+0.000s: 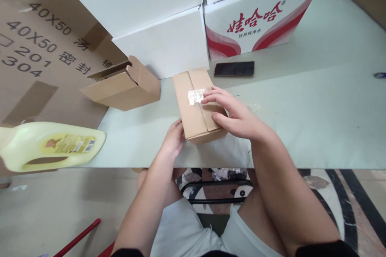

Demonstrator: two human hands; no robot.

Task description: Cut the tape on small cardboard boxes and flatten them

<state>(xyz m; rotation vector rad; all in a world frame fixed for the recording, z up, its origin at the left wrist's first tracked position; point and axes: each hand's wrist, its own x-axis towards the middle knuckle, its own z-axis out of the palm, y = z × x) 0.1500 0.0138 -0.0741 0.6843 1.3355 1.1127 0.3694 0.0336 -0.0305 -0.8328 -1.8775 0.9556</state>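
Note:
A small brown cardboard box [185, 116] with closed top flaps rests on the table in front of me. A piece of shiny clear tape [195, 97] lies across its centre seam. My left hand [174, 139] holds the box by its near left side, its fingers partly hidden against the wall. Over the right part of the top is my right hand [230, 113], its fingers stretched apart and the fingertips at the tape's right end. The thumb lies near the seam.
An open cardboard box [129, 90] stands at left, near a pale yellow jug [39, 144] lying on its side. Behind are white cartons [163, 44] and a red-and-white carton [250, 28]. A black phone [234, 69] lies before them. The table's front edge [316, 167] runs above my lap.

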